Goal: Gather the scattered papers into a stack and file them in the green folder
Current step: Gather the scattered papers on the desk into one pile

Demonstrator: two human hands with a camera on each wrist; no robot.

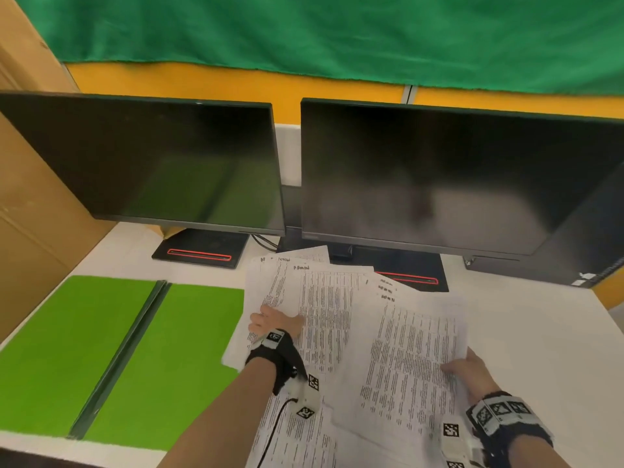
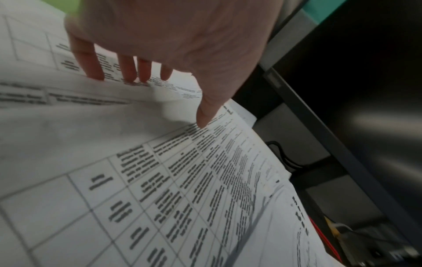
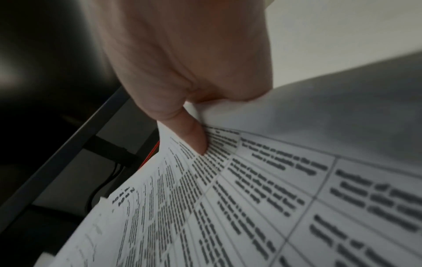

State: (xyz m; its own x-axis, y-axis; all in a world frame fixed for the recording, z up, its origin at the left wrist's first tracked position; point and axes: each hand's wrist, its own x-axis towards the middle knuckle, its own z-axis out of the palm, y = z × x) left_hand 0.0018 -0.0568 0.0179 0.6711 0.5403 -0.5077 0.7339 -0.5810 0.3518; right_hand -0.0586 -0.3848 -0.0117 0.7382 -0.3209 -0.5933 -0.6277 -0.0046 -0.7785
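Observation:
The green folder (image 1: 118,349) lies open and flat on the left of the white desk. Several printed sheets, the scattered papers (image 1: 334,315), overlap in a loose fan to its right. My left hand (image 1: 273,324) is at their left edge. In the left wrist view its fingers (image 2: 95,70) slip under a lifted sheet (image 2: 91,126) and the thumb (image 2: 203,115) presses on top. My right hand (image 1: 464,364) pinches the right edge of the topmost sheet (image 1: 412,359). In the right wrist view the thumb (image 3: 194,137) lies on the print and the fingers are hidden beneath.
Two dark monitors (image 1: 152,163) (image 1: 439,177) stand close behind the papers, and their bases (image 1: 202,249) reach toward the sheets. A black computer case (image 1: 574,251) sits at the back right. Brown cardboard (image 1: 30,197) walls the left side. Bare desk (image 1: 540,339) shows on the right.

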